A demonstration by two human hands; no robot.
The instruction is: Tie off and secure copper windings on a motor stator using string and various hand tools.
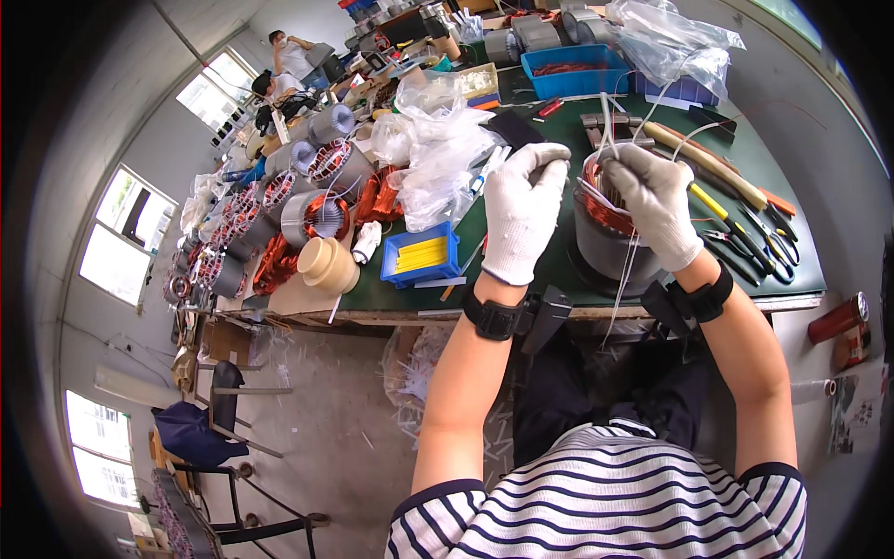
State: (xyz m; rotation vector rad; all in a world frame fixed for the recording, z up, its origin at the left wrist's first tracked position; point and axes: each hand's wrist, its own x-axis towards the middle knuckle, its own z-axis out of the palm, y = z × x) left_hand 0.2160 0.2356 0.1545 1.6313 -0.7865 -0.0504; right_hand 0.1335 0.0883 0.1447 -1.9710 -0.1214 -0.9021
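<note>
We are pinching white leads (608,121) in the right hand (659,200) over the grey stator (601,247), standing at the front of the green tabletop (768,154). Whether the left hand (521,212) is grasping anything, we cannot tell.

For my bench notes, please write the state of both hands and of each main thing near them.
Left hand: gloved, bent; grip unclear
Right hand: gloved, pinching white wires
Grey motor housing: upright, copper windings exposed
Small blue bin: uncovered, holding yellow strips
Large blue bin: uncovered
Plastic bags: crumpled
</note>
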